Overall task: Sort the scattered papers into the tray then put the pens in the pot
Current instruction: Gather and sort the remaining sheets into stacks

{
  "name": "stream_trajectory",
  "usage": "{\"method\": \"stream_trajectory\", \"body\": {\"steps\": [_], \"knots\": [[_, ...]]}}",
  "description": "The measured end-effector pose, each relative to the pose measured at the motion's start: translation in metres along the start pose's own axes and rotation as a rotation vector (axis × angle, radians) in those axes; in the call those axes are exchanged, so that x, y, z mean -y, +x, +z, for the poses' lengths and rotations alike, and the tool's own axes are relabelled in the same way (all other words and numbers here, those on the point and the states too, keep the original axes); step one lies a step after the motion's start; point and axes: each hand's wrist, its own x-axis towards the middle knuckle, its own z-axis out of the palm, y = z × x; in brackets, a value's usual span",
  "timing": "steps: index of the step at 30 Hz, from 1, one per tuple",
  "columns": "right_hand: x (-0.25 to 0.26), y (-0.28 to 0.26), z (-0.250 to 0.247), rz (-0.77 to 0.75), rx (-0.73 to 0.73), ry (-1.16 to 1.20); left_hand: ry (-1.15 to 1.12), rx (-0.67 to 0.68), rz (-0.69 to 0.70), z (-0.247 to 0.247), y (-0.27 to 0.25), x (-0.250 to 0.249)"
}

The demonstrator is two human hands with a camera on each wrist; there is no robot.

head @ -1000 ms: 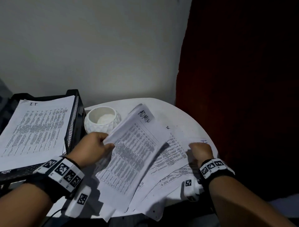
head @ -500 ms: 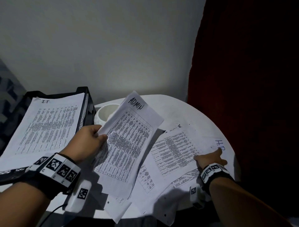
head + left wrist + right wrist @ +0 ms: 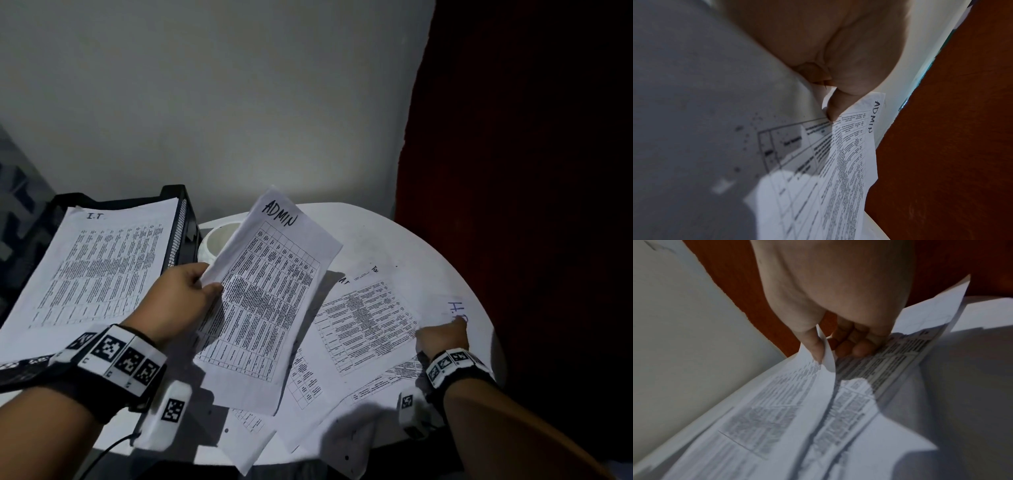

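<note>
My left hand (image 3: pixel 209 287) pinches the left edge of a printed sheet marked ADMIN (image 3: pixel 270 301) and holds it tilted above the table, in front of the white pot (image 3: pixel 216 240), which it partly hides. The left wrist view shows my thumb pressed on that ADMIN sheet (image 3: pixel 851 146). Several loose papers (image 3: pixel 364 322) overlap on the round white table (image 3: pixel 376 233). At their right edge, by a blue H.R marking (image 3: pixel 457 308), my right hand (image 3: pixel 445 330) pinches a sheet's curled edge (image 3: pixel 827 356) between thumb and fingers. I see no pens.
A black mesh tray (image 3: pixel 183 222) stands left of the table with a sheet marked I.T. (image 3: pixel 96 267) on top. A grey wall rises behind and a dark red curtain (image 3: pixel 513 205) hangs on the right. Some papers overhang the table's near edge.
My left hand has raised the ADMIN sheet up and away from the pile, uncovering the sheets below. My right hand has slid right, to the sheet edge by the H.R marking.
</note>
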Motion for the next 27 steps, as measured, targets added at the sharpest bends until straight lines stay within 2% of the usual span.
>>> {"method": "stream_trajectory", "body": {"steps": [4,8,12,14,17,22,25,27], "knots": [[0.018,0.008,-0.007,-0.077,0.007,0.155,-0.099,0.017,-0.027,0.0,-0.001,-0.004],[0.061,-0.021,-0.029,-0.203,0.043,0.486,-0.429,0.102,-0.086,-0.004,-0.002,-0.009],[0.098,-0.065,-0.057,-0.318,0.22,0.722,-0.896,0.196,-0.191,0.0,0.0,-0.02],[0.107,-0.09,-0.068,-0.331,0.369,0.811,-0.98,0.194,-0.206,0.005,-0.002,-0.028],[0.111,-0.124,-0.071,-0.268,0.557,0.909,-0.928,0.19,-0.216,0.016,-0.003,-0.026],[0.111,-0.16,-0.058,-0.22,0.759,0.864,-0.802,0.322,-0.167,0.026,-0.015,-0.029],[0.111,-0.162,-0.049,-0.224,0.811,0.849,-0.701,0.255,-0.147,0.031,-0.014,-0.024],[0.108,-0.15,-0.042,-0.193,0.768,0.84,-0.605,0.166,-0.162,0.031,-0.01,-0.017]]}}
